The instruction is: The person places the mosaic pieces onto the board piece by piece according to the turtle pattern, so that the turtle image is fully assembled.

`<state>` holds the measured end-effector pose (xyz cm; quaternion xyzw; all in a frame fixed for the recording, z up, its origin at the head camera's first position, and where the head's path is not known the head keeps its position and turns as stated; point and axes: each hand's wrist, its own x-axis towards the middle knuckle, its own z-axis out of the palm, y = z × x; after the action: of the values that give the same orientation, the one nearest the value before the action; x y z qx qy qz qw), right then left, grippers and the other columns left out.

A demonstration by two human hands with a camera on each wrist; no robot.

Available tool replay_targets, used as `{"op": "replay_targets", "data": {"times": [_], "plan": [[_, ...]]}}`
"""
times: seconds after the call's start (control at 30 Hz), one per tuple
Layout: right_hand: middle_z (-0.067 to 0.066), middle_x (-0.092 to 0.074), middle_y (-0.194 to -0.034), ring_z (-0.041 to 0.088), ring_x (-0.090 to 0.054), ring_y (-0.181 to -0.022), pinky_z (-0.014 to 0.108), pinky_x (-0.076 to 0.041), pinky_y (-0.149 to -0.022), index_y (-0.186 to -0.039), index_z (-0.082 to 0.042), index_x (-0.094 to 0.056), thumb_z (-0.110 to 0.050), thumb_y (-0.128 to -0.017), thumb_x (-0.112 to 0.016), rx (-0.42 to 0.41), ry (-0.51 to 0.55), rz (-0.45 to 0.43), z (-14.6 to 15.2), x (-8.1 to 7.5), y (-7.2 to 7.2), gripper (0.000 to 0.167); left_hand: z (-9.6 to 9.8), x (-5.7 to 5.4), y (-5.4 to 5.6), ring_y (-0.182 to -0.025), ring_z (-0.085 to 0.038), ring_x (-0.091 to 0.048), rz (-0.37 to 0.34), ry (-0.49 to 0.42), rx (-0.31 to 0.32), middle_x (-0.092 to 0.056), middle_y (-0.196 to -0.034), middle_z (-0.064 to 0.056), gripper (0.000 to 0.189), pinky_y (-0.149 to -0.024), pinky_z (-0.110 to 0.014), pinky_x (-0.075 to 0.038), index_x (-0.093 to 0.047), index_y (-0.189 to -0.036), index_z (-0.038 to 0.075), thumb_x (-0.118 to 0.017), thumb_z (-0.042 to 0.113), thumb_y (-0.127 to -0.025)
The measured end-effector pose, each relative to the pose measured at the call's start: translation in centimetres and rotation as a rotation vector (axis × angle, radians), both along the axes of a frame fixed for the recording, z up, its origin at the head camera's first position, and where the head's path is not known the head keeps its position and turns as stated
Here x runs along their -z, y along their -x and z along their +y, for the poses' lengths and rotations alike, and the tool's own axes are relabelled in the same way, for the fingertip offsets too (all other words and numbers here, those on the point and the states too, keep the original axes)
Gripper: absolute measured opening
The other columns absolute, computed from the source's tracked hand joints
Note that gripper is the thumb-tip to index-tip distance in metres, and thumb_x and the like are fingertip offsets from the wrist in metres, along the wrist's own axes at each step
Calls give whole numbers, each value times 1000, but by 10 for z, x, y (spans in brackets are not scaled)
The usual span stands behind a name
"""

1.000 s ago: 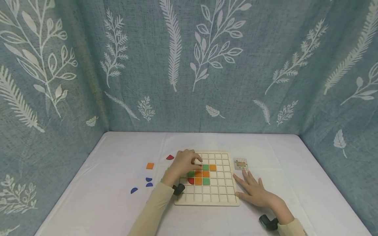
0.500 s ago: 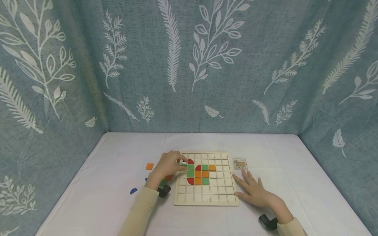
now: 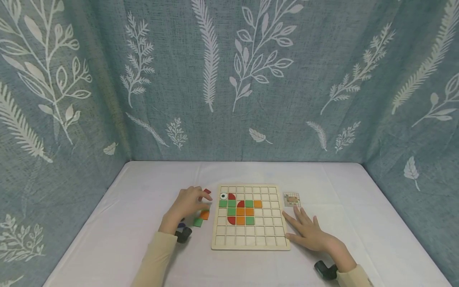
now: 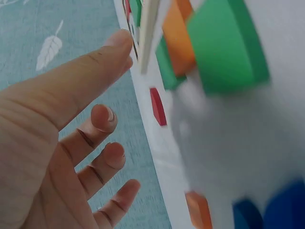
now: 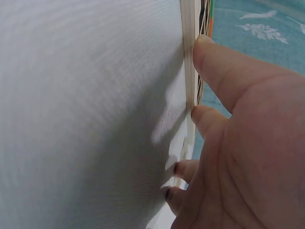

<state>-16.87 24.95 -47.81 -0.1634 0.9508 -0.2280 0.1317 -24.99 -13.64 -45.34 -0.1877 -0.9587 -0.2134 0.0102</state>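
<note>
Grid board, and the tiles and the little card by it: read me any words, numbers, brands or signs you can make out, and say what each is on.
No readable text in any view.
Card: gridded picture; any lettering is too small to read.
Grid board: ruled lines, no lettering visible.
White tile: a black dot, not a letter.

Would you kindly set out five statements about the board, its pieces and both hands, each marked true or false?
1. The white eye piece sits on the board. True.
2. Every piece in view sits on the board. False: the blue pieces lie on the table.
3. Four orange squares lie on the board. True.
4. The right hand is at the board's right edge. True.
5. Both hands are left of the board. False: only the left hand is.
</note>
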Motion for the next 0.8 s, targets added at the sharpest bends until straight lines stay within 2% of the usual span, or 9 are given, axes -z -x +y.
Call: {"op": "replay_targets", "data": {"times": [0.13, 0.33, 0.53, 0.8], "plan": [[25, -4, -152, 47, 3, -138, 70, 8, -98, -147, -19, -27, -50, -90, -48, 5, 1, -4, 0, 0, 0, 68, -8, 0, -1, -67, -13, -41, -33, 32, -2, -50, -70, 5, 21, -70, -36, -33, -74, -95, 19, -76, 25, -75], [25, -4, -152, 47, 3, -138, 70, 8, -98, -147, -18, -27, -49, -90, -48, 3, 3, -8, 0, -1, 0, 68, -16, 1, -1, -71, -12, -42, -43, 50, 8, -53, -75, 5, 23, -73, -38, -33, -74, -97, 20, -76, 21, -74], [25, -5, -152, 46, 3, -138, 70, 8, -98, -146, -19, -27, -49, -90, -49, 11, 1, -4, -1, -1, 0, 68, -18, 0, -2, -73, -13, -42, -40, 65, 35, -52, -75, 4, 26, -73, -39, -32, -73, -95, 19, -80, 19, -70], [26, -4, -151, 46, 4, -138, 70, 8, -98, -146, -17, -27, -48, -90, -49, 11, -1, -5, -2, -3, -1, 68, -16, 0, -3, -73, -15, -40, -70, 59, 13, -51, -75, 2, 25, -74, -39, -31, -72, -97, 17, -78, 19, -72]]}}
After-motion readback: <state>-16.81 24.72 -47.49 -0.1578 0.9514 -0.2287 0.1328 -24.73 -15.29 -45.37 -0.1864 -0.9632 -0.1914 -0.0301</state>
